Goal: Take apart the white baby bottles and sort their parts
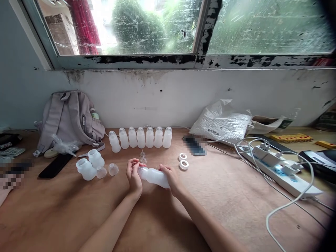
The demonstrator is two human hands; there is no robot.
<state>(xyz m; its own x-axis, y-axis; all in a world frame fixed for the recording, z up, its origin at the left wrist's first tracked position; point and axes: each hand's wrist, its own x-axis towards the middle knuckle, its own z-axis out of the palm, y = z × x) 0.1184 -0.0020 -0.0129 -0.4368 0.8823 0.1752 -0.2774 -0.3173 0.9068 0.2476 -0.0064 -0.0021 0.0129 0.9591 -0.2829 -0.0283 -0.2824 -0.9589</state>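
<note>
A translucent white baby bottle (156, 176) lies on its side between my hands, a little above the table. The fingers of my left hand (134, 176) curl round its clear cap end. My right hand (172, 179) grips the bottle near its base. Just beyond them lie clear bottle nipples (142, 156). Two white collar rings (183, 164) rest to the right. On the left stand two uncapped bottles (86, 169), with clear dome caps (113, 169) beside them. A row of several capped bottles (141, 137) stands upright at the back.
A grey backpack (69, 117) leans on the wall at the left, a black phone (55, 166) before it. At the right are a silvery plastic bag (222, 122) and a white power strip (282, 175) with loose cables. Another person's arm (5, 190) shows at the far left.
</note>
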